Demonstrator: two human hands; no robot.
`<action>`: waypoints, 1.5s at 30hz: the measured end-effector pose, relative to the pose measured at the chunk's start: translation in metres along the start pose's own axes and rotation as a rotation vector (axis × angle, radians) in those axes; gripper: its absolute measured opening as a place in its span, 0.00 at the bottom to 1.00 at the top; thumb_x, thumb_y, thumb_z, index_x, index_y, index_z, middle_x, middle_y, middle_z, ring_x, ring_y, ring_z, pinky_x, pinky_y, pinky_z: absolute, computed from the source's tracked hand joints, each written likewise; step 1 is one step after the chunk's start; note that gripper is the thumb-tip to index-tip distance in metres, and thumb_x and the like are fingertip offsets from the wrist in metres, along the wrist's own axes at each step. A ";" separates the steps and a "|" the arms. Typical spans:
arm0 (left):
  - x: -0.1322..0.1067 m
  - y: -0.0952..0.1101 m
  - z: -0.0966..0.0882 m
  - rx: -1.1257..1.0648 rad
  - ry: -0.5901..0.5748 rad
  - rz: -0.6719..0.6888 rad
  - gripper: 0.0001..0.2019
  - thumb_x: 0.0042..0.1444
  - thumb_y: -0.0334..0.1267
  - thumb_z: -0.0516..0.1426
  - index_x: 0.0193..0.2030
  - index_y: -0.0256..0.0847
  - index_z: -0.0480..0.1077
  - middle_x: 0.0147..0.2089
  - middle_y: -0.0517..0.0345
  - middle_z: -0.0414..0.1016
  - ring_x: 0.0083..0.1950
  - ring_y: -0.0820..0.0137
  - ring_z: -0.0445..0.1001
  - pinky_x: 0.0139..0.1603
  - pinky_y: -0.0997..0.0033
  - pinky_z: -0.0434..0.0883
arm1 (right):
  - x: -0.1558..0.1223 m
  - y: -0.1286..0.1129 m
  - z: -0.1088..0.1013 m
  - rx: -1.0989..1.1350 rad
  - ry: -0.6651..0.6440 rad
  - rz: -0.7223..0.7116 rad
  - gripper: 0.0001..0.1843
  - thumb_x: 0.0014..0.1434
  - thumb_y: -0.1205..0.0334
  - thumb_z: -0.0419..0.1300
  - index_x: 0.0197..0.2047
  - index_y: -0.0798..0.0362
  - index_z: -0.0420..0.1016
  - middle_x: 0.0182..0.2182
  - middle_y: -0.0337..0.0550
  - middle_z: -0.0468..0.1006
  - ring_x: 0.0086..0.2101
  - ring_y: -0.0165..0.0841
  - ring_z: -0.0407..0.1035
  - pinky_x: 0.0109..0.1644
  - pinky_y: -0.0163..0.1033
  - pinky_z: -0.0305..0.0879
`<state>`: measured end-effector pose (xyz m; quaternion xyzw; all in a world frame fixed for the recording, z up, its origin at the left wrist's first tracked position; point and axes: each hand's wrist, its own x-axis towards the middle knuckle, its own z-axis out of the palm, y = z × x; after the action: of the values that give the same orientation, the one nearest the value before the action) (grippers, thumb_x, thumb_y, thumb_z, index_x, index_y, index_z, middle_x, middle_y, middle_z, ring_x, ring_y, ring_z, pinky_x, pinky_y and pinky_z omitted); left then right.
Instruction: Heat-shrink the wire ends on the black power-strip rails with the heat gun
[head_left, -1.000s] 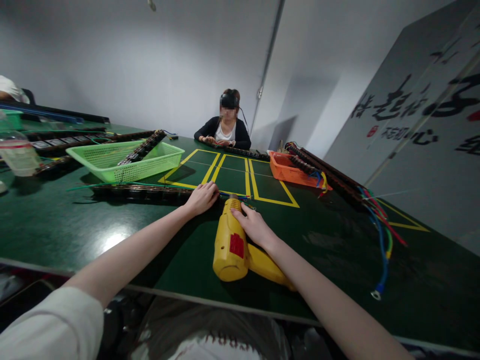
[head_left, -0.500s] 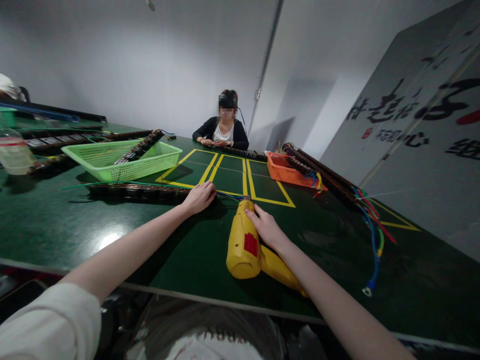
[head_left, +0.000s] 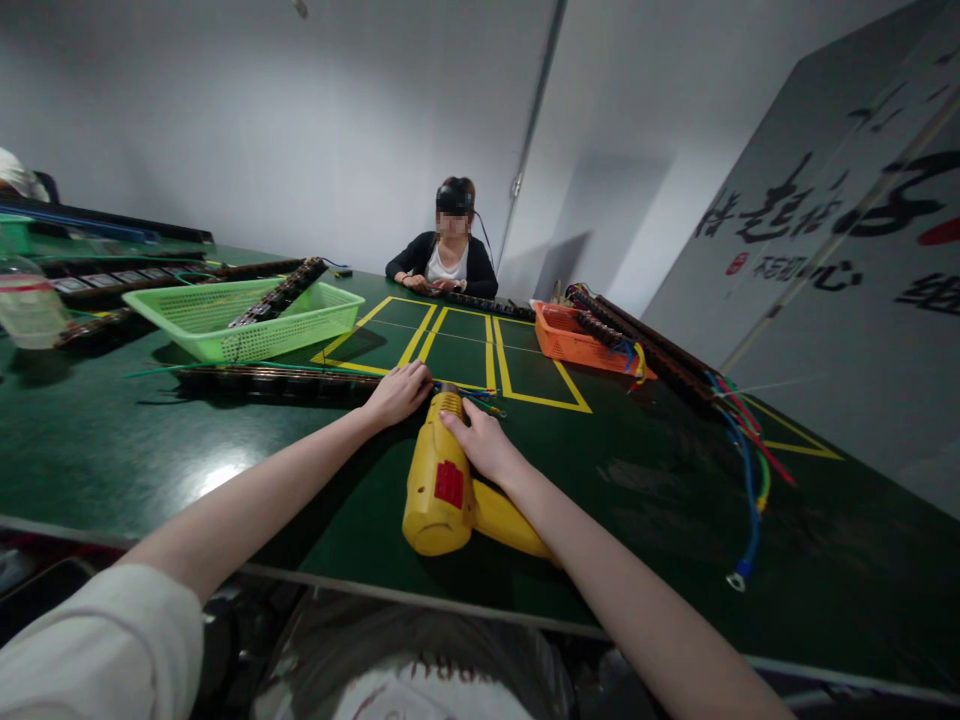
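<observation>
My right hand is closed around a yellow heat gun with a red patch on its side. The gun's metal nozzle points away from me, close to the fingers of my left hand. That left hand is closed over the right end of a long dark wired bar, which lies across the table with copper-coloured strips along it. Thin blue and green wires come out from that end and run to the right, past the nozzle. My left fingertips are partly hidden.
A green basket with a similar dark bar stands behind on the left. An orange basket and bars with coloured cables lie right. Yellow tape marks the green table. A bottle stands far left; a person sits opposite.
My right hand has moved the heat gun left, bringing its nozzle closer to my left hand and uncovering the wire ends. My left hand has stayed in place.
</observation>
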<state>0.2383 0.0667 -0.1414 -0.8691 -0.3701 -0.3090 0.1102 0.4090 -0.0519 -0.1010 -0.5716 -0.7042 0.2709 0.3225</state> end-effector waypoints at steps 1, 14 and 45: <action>0.000 0.000 0.000 -0.007 -0.003 0.003 0.09 0.64 0.38 0.45 0.40 0.39 0.62 0.41 0.51 0.67 0.43 0.65 0.68 0.42 0.66 0.63 | 0.001 -0.002 0.002 0.000 -0.007 -0.007 0.21 0.61 0.48 0.53 0.50 0.55 0.66 0.44 0.45 0.71 0.41 0.33 0.68 0.46 0.46 0.66; -0.001 0.002 -0.004 -0.028 -0.022 -0.016 0.07 0.63 0.36 0.45 0.40 0.38 0.62 0.41 0.51 0.67 0.43 0.65 0.68 0.42 0.66 0.63 | 0.001 -0.002 0.005 0.034 -0.030 -0.030 0.23 0.61 0.47 0.53 0.52 0.54 0.65 0.44 0.45 0.71 0.40 0.32 0.69 0.46 0.46 0.67; -0.001 -0.001 0.000 -0.011 0.007 0.003 0.08 0.63 0.39 0.46 0.40 0.39 0.63 0.42 0.51 0.67 0.44 0.64 0.68 0.42 0.65 0.63 | -0.026 0.011 -0.032 0.008 0.022 0.095 0.24 0.61 0.47 0.52 0.55 0.54 0.63 0.50 0.47 0.68 0.47 0.36 0.66 0.51 0.50 0.63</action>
<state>0.2376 0.0671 -0.1419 -0.8693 -0.3665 -0.3140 0.1070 0.4443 -0.0744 -0.0921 -0.6061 -0.6717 0.2821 0.3193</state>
